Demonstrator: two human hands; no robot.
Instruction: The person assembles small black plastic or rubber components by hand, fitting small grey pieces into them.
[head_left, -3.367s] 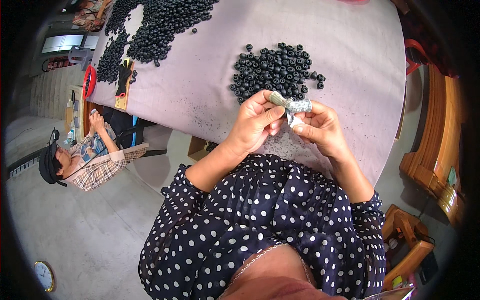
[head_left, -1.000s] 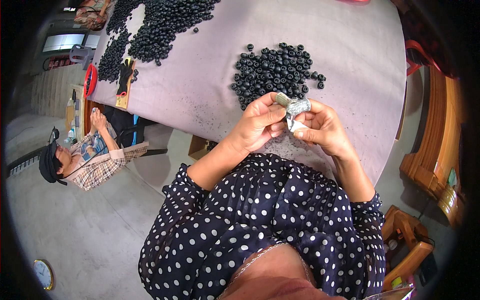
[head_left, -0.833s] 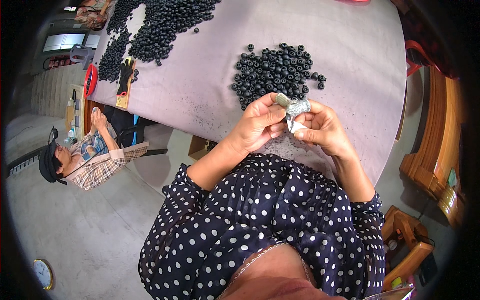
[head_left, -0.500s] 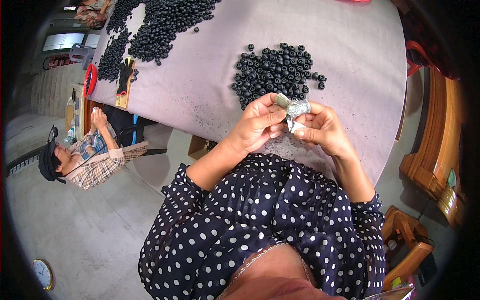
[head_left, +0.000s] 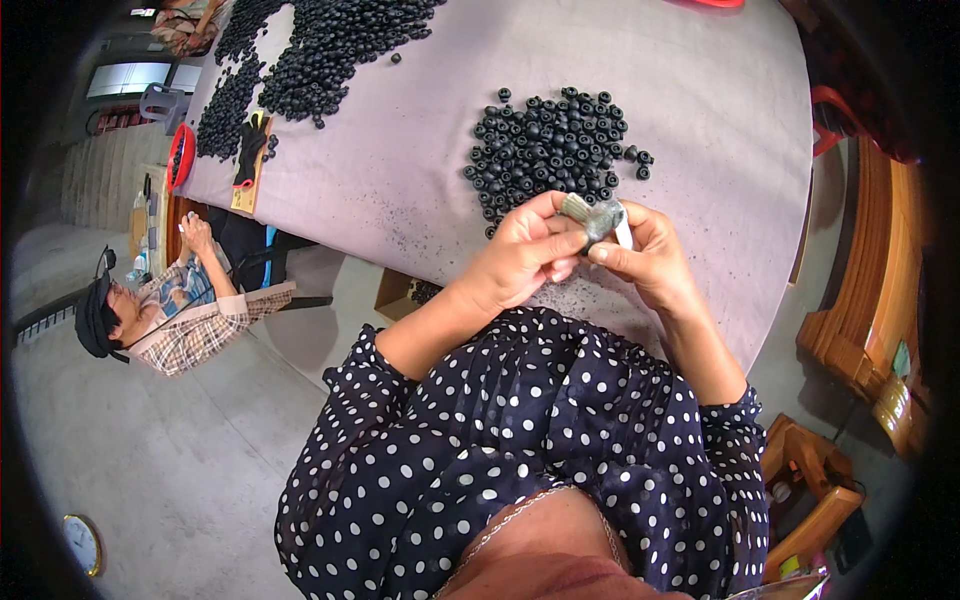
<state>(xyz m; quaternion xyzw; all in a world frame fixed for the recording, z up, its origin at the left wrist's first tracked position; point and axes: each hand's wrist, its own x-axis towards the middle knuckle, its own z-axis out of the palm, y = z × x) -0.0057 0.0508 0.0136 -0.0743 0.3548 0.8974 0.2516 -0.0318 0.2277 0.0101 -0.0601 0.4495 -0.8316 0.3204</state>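
Both my hands meet above the near edge of the table, fingers pinched together. My left hand [head_left: 525, 255] is closed on a small dark piece [head_left: 591, 244], mostly hidden by the fingertips; it may be one of the black beads. Grey-green wrapping [head_left: 577, 208] covers fingertips where the hands meet; which finger wears which wrap is hard to tell. My right hand [head_left: 650, 262] is closed too, with a thin white piece [head_left: 624, 232] showing between its fingers. Just beyond the hands lies a pile of round black beads [head_left: 545, 145] with holes.
A far larger heap of black beads [head_left: 330, 60] covers the table's far left. Near it lie a black glove [head_left: 248, 152] and a red bowl [head_left: 181, 157]. Another person [head_left: 165, 310] sits at the left. Wooden furniture [head_left: 865, 290] stands right of the table [head_left: 700, 120].
My right hand has turned slightly, its thumb nearer the left fingertips. The white piece has shifted from below the thumb tip to beside the index finger. The bead piles look the same.
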